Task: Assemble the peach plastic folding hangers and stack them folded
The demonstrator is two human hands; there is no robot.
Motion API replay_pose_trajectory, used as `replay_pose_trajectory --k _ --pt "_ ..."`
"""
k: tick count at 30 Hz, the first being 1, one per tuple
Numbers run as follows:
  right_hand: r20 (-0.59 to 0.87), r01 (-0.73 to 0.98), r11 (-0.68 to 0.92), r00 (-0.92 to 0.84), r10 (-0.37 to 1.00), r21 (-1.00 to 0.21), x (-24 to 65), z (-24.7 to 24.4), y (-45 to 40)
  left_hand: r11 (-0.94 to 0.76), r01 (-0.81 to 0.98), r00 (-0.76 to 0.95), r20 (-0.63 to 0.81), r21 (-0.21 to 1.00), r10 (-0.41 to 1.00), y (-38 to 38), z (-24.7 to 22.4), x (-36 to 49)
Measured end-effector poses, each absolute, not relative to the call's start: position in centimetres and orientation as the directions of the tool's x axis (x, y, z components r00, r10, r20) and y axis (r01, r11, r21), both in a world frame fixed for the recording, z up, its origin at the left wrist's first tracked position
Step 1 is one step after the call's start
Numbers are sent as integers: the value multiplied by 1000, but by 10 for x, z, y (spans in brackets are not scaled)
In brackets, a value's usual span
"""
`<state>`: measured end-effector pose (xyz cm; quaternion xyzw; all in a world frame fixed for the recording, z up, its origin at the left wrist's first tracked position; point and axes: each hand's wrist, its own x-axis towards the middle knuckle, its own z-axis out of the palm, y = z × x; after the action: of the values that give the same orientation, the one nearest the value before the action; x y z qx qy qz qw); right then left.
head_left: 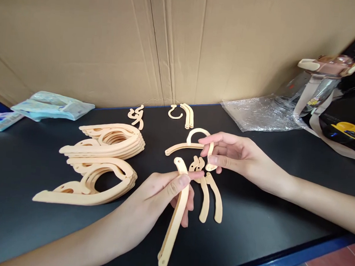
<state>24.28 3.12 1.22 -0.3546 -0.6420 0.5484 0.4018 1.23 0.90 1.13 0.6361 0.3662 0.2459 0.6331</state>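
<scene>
My left hand (174, 193) is closed on a long curved cream arm piece (175, 221), pinched near its upper end and slanting down toward the front. To the right, my right hand (224, 154) pinches a cream hook piece (199, 132) between thumb and fingers. Behind it lies another curved arm piece (181, 147), close to the hook; whether they touch is unclear. Below my right hand, several smaller curved pieces (214, 197) rest on the black table (249, 241), partly hidden by my left fingers.
Two stacks of folded cream hangers (104, 144) (80, 197) are at left. Loose pieces (138, 116), a hook (175, 113) and arms (188, 115) lie at the back. Blue packets (53, 105), a clear plastic bag (257, 113) and a strapped bottle (321, 85) stand near the cardboard.
</scene>
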Motion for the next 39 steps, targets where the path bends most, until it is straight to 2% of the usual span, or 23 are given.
replay_pose_trajectory --k 4,7,14,23,34,39 --pt "85 -71 61 -416 905 -996 242 12 33 134 298 576 -290 945 765 6 13 15" --pt "40 -85 4 -433 901 -996 241 13 33 138 342 576 -324 929 751 3 11 17" --pt "17 -200 -114 -557 830 -973 244 7 38 -96 514 594 -273 853 757 -9 7 17" --pt "6 -232 -172 -612 791 -957 245 4 42 -88 428 678 -256 899 689 -8 13 16" --pt "-45 -212 -247 -665 745 -946 246 2 43 -227 424 738 -189 877 647 -8 11 13" --pt "-62 -255 -332 -703 709 -908 243 2 42 -243 414 752 -180 877 634 -7 12 12"
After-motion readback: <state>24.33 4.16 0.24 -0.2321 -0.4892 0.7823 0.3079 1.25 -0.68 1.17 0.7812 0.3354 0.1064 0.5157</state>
